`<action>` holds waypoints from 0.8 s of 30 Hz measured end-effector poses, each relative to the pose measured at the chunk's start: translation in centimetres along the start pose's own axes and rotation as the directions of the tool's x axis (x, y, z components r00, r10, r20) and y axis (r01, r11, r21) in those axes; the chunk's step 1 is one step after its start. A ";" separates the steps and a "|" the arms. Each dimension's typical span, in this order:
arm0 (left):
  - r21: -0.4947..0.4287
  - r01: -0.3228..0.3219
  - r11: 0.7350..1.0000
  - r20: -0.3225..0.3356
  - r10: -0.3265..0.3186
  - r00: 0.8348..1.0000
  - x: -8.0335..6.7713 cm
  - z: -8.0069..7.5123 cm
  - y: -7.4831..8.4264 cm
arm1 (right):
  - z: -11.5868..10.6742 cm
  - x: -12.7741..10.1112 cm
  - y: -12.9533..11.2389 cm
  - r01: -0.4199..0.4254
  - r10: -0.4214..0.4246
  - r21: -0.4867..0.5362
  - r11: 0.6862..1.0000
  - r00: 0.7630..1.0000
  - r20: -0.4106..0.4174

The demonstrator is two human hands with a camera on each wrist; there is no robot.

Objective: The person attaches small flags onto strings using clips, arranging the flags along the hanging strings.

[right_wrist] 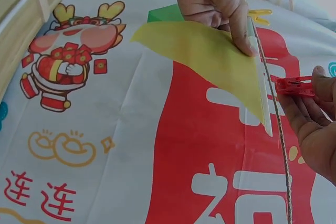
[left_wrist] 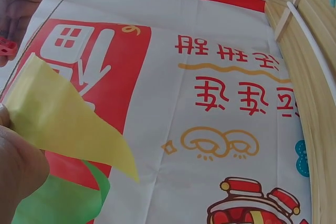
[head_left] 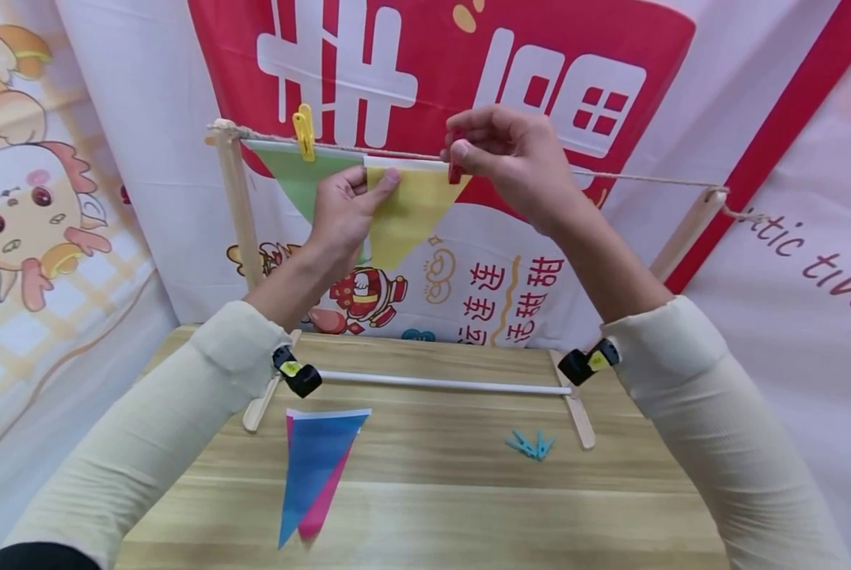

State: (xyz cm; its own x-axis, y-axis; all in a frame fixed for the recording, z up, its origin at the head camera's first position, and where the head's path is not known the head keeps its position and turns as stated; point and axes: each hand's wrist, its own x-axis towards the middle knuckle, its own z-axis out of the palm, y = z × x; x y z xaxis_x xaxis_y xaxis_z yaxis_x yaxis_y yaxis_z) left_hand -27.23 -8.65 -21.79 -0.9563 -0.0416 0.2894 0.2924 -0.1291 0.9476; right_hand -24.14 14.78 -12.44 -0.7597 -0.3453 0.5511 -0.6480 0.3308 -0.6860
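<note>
A yellow pennant [head_left: 411,210] hangs against the string [head_left: 639,177] of a wooden frame [head_left: 238,198]. My left hand [head_left: 377,181] pinches its top left corner. My right hand [head_left: 462,147] pinches a red clothespin [head_left: 456,171] at the string by the pennant's top right corner. In the right wrist view the red clothespin [right_wrist: 294,85] sits beside the string [right_wrist: 277,129], just off the yellow pennant's [right_wrist: 205,56] white hem. A green pennant [head_left: 293,178] hangs to the left, held by a yellow clothespin [head_left: 302,133].
On the wooden table [head_left: 468,507] lie a blue pennant [head_left: 318,459] over a pink one and some blue clothespins [head_left: 530,445]. A white rod [head_left: 442,384] joins the frame's feet. A printed banner [head_left: 610,261] hangs behind.
</note>
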 end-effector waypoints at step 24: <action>-0.011 -0.003 1.000 0.005 0.003 1.000 0.1 -0.1 -0.2 | 1.9 3.7 -0.4 -0.022 0.058 0.174 0.985 0.976 -0.210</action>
State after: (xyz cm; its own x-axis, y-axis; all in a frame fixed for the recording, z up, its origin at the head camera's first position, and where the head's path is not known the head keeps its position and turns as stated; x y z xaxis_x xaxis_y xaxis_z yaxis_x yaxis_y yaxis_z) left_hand -27.43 -8.70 -21.96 -0.9555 -0.0369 0.2927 0.2949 -0.1397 0.9453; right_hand -26.55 11.67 -11.06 -0.7907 -0.1329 0.5976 -0.6122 0.1804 -0.7699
